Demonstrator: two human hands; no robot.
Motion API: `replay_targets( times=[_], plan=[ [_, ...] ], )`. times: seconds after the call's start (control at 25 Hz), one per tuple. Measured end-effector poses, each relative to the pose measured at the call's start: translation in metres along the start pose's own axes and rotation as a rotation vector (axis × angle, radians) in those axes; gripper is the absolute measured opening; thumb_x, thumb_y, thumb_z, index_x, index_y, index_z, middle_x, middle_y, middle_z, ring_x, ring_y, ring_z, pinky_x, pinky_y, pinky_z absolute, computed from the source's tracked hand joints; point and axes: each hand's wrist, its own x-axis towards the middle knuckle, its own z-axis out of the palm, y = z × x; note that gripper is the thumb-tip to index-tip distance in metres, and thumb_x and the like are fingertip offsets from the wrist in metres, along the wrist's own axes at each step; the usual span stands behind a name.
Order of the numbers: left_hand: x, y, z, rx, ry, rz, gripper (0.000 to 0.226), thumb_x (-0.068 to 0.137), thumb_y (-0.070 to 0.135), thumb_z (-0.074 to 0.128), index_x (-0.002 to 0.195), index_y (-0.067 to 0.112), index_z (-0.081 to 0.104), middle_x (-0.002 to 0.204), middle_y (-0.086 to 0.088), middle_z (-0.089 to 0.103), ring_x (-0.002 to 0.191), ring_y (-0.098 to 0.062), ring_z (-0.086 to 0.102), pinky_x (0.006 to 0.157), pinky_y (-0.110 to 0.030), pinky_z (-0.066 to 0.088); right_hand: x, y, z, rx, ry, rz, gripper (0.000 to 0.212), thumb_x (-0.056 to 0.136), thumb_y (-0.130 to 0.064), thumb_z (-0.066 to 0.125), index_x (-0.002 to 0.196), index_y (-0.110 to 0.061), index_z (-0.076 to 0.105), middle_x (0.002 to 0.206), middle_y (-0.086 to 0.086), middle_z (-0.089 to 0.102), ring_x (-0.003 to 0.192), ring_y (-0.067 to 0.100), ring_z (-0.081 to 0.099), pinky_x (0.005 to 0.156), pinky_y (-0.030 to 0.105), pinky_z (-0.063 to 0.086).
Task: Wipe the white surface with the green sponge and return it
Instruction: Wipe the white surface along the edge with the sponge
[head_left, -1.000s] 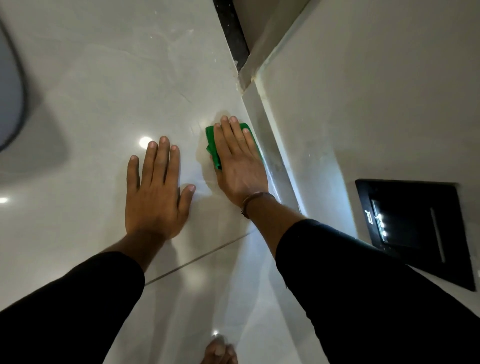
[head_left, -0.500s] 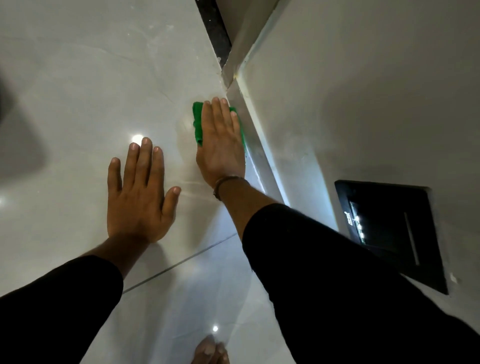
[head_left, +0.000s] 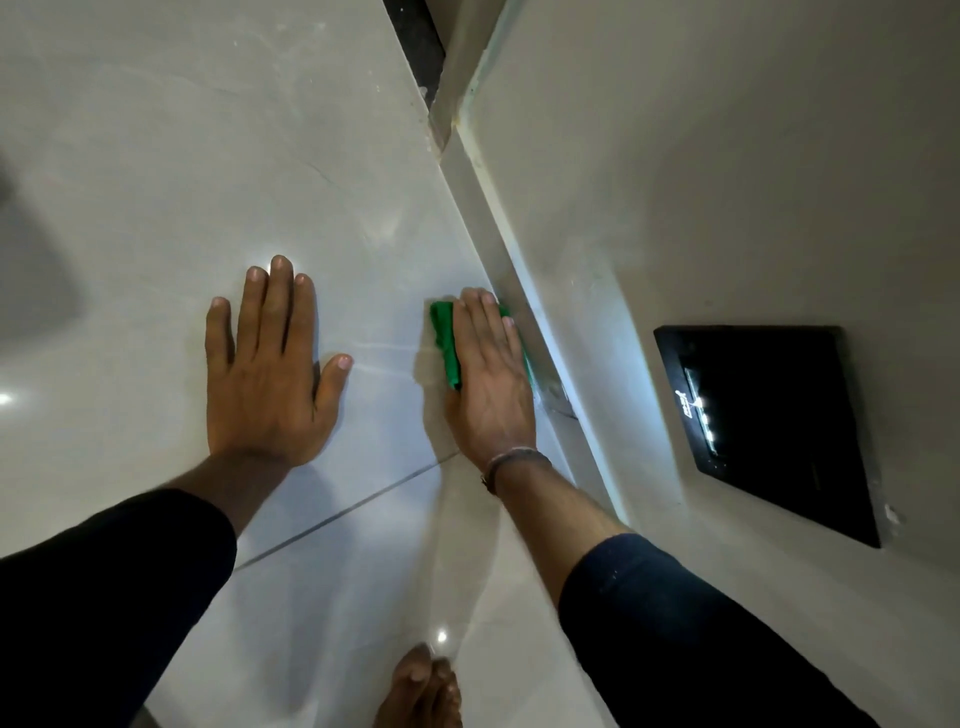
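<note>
Sponge (head_left: 445, 338): green, flat on the white surface (head_left: 182, 156), pinned under the right hand; only its left edge and a sliver by the fingertips show.
Right hand (head_left: 491, 382): palm down, fingers straight and together, pressing on the sponge rather than curled around it; a band (head_left: 511, 460) circles the wrist.
Left hand (head_left: 270, 374): at 9 o'clock from the right hand, well apart, spread flat on the surface, holding nothing.
Ledge (head_left: 524, 291): pale strip just beside the sponge at 3 o'clock, running toward 11 o'clock.
Wall (head_left: 701, 156): rises beyond the ledge.
Black panel (head_left: 769, 426): set in the wall at 3 o'clock, with small lit dots.
Seam (head_left: 337, 514): dark line across the surface at 7 o'clock of the right hand.
Foot (head_left: 421, 691): bare, at 6 o'clock, at the frame's bottom edge.
</note>
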Motion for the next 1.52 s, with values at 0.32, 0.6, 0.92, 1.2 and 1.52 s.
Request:
replay_targets(
  times=[0.32, 0.6, 0.92, 1.2, 1.52],
  plan=[
    [0.000, -0.002, 0.000, -0.005, -0.008, -0.006, 0.080, 0.107, 0.049, 0.037, 0.171, 0.006, 0.017, 0.182, -0.019, 0.013, 0.169, -0.036, 0.009, 0.135, -0.060, 0.008, -0.091, 0.040, 0.000, -0.030, -0.111, 0.058, 0.088, 0.086, 0.004, 0.058, 0.161, -0.011, 0.017, 0.170, 0.008, 0.017, 0.158, 0.019, 0.002, 0.128, 0.040, 0.003],
    [-0.002, -0.002, 0.001, -0.008, -0.001, 0.002, 0.080, 0.107, 0.049, 0.037, 0.172, 0.006, 0.017, 0.183, -0.018, 0.012, 0.170, -0.036, 0.009, 0.135, -0.061, 0.009, -0.182, 0.075, -0.001, -0.078, -0.170, 0.127, 0.063, 0.101, -0.021, 0.038, 0.160, -0.009, 0.020, 0.168, 0.012, 0.024, 0.157, 0.026, 0.012, 0.123, 0.055, 0.024],
    [-0.002, -0.001, 0.002, 0.003, 0.001, 0.000, 0.080, 0.108, 0.049, 0.036, 0.172, 0.006, 0.016, 0.183, -0.018, 0.012, 0.170, -0.035, 0.008, 0.136, -0.060, 0.007, -0.288, 0.119, -0.003, -0.219, -0.248, 0.133, 0.059, 0.110, -0.038, 0.010, 0.152, -0.002, 0.031, 0.169, 0.001, 0.011, 0.155, 0.027, 0.018, 0.127, 0.037, 0.009],
    [-0.001, 0.000, 0.001, 0.010, -0.006, -0.003, 0.080, 0.108, 0.049, 0.035, 0.172, 0.006, 0.015, 0.183, -0.018, 0.011, 0.170, -0.035, 0.007, 0.135, -0.061, 0.008, -0.210, 0.080, 0.001, -0.039, -0.156, 0.207, 0.059, 0.105, -0.026, 0.029, 0.161, -0.012, 0.016, 0.170, 0.009, 0.016, 0.158, 0.026, 0.011, 0.127, 0.043, 0.010],
    [-0.001, 0.000, 0.001, 0.000, -0.004, -0.001, 0.080, 0.108, 0.049, 0.035, 0.172, 0.005, 0.017, 0.182, -0.019, 0.012, 0.170, -0.036, 0.009, 0.135, -0.061, 0.009, -0.065, 0.036, -0.004, 0.040, -0.124, -0.018, 0.081, 0.086, 0.006, 0.050, 0.160, -0.008, 0.020, 0.169, 0.011, 0.018, 0.158, 0.023, 0.005, 0.127, 0.049, 0.015]
  ],
)
